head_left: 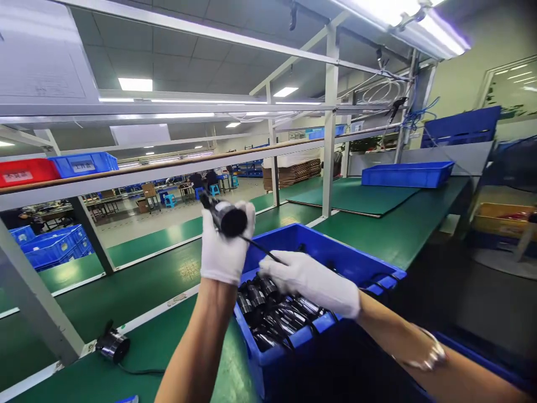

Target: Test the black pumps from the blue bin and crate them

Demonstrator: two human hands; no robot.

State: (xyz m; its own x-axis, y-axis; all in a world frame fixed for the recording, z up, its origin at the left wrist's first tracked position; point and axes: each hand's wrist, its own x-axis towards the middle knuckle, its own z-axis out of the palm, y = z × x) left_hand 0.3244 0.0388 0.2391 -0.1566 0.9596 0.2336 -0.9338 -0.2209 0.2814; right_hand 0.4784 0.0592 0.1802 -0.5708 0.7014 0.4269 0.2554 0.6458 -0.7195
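My left hand (224,246), in a white glove, is raised and closed round a black cylindrical part (229,219) with a thin black cable (262,251) trailing from it. My right hand (312,282), also gloved, pinches that cable lower down, just above a blue bin (356,263). The bin holds several similar shiny black cylindrical parts (272,313) with cables. Another such part (112,346) lies alone on the green belt at the lower left.
A green conveyor belt (146,291) runs past a grey metal frame (329,129). A shallow blue tray (406,173) sits on a green mat far right. Blue and red bins (25,170) rest on the shelf rail at left. People work at distant tables.
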